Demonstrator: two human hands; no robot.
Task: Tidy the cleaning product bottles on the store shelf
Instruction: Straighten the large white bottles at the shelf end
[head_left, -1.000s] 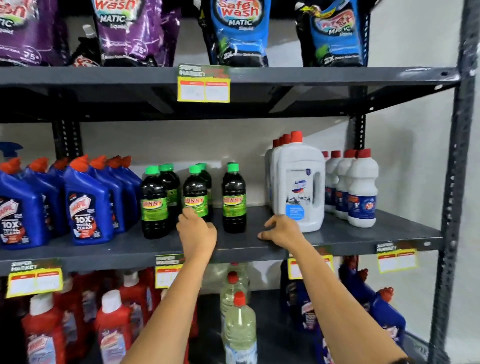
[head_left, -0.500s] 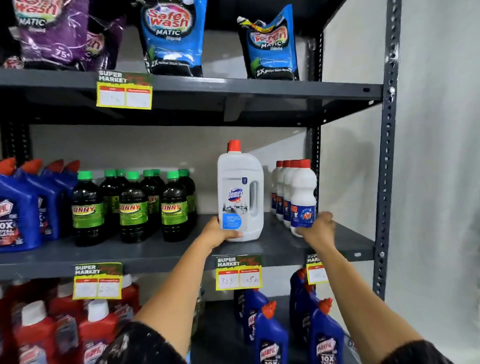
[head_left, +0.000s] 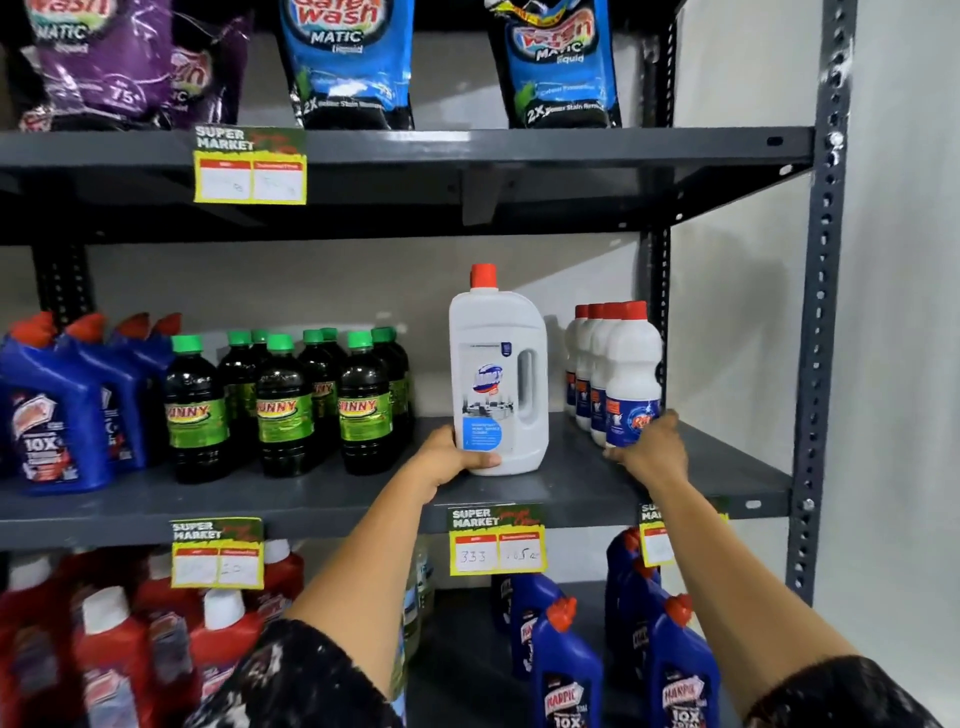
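Observation:
A large white jug with a red cap (head_left: 498, 374) stands upright on the grey middle shelf (head_left: 311, 499). My left hand (head_left: 449, 460) grips its lower left corner, thumb across the front. To the right, a row of small white bottles with red caps (head_left: 615, 369) runs back toward the wall. My right hand (head_left: 652, 449) is closed around the base of the front small white bottle (head_left: 631, 384).
Dark bottles with green caps (head_left: 283, 400) and blue bottles with orange caps (head_left: 57, 405) fill the shelf's left part. Detergent pouches (head_left: 348, 62) stand on the shelf above. Red bottles (head_left: 119, 649) and blue bottles (head_left: 566, 660) stand below. A grey upright post (head_left: 826, 291) bounds the right side.
Both hands left the shelf front by the dark bottles and moved right. The left took the white jug's base; the right reached the front small white bottle.

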